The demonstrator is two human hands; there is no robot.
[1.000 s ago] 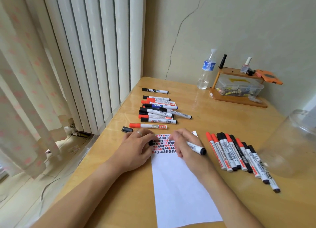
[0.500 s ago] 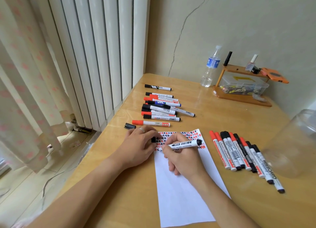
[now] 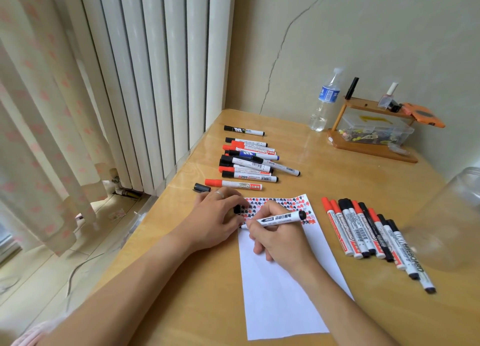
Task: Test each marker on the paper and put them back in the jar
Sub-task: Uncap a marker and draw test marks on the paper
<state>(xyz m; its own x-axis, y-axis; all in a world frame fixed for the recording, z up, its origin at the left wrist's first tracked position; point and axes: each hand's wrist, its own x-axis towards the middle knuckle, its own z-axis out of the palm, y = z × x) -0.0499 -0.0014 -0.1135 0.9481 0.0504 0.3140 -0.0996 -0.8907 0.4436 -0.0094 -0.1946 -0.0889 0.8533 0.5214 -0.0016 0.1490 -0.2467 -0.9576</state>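
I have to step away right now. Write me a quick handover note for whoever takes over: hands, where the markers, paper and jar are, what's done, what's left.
Right hand: grip on an uncapped black marker, tip at the paper.
Left hand: rests on the paper's left edge, pinching a small black piece, probably the cap.
Paper's top strip is filled with red and black test marks.
Pile of markers lies beyond the paper; a row of markers lies to its right.
Jar at the right edge looks empty.
A loose black cap lies by the left hand.
Left: finish testing, recap, jar every marker. Which group is tested, I cannot tell.

Water bottle stands by wall w/ crack. Wooden rack beside it holds clear box. Curtain at left.
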